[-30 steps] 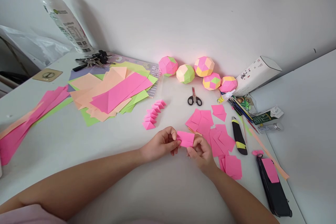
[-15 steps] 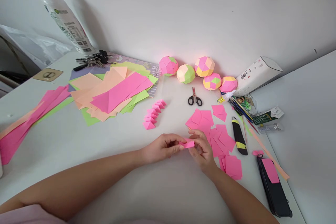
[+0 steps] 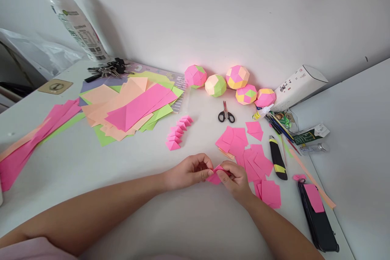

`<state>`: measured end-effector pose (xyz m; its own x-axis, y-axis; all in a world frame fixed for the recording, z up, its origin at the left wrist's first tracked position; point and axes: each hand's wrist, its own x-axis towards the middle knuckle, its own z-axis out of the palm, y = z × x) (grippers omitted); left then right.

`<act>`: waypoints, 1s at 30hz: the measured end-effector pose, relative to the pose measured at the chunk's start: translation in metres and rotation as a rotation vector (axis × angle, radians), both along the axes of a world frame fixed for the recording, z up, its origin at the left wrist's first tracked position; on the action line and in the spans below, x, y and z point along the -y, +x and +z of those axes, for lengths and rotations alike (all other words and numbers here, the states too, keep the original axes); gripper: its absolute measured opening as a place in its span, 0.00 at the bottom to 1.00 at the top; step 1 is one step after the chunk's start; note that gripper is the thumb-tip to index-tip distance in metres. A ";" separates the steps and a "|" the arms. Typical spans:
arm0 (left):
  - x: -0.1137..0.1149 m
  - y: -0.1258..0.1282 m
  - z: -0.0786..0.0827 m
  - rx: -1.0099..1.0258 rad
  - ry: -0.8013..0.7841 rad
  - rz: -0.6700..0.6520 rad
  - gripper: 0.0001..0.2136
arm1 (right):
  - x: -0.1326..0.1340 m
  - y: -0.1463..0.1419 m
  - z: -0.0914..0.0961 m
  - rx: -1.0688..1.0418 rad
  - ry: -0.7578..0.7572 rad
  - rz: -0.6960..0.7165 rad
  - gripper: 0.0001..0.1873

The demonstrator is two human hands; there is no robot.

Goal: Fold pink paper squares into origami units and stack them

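A small piece of pink paper (image 3: 215, 178) is pinched between my two hands, low over the table. My left hand (image 3: 190, 172) grips its left edge with thumb and fingertips. On the other side, my right hand (image 3: 236, 178) has its thumb pressed on the paper's face, the fingers partly hiding it. A row of folded pink paper pieces (image 3: 178, 133) stands beyond my left hand. Cut pink paper pieces (image 3: 256, 162) lie in loose piles just right of my right hand.
Scissors (image 3: 226, 113) lie beyond my hands, near several paper balls (image 3: 215, 86) by the wall. A utility knife (image 3: 277, 158) and a black case (image 3: 318, 219) are at right. Coloured sheets (image 3: 137, 105), keys (image 3: 108, 69) and a white bottle (image 3: 77, 22) occupy the left back.
The paper has turned from a narrow flat strip to a wider face tilted toward me. My right hand's fingers have closed in over it, uncovering an orange edge by the pile.
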<state>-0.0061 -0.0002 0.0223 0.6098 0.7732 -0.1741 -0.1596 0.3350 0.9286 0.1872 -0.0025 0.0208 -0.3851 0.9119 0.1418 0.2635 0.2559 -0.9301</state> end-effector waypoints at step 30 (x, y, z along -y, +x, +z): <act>-0.003 -0.004 -0.007 0.049 0.205 0.018 0.14 | -0.003 0.000 0.000 -0.065 -0.039 0.045 0.09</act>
<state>-0.0101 0.0027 0.0148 0.5997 0.8000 0.0169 -0.2099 0.1369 0.9681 0.1872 0.0004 0.0204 -0.4173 0.8991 0.1326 0.1909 0.2294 -0.9544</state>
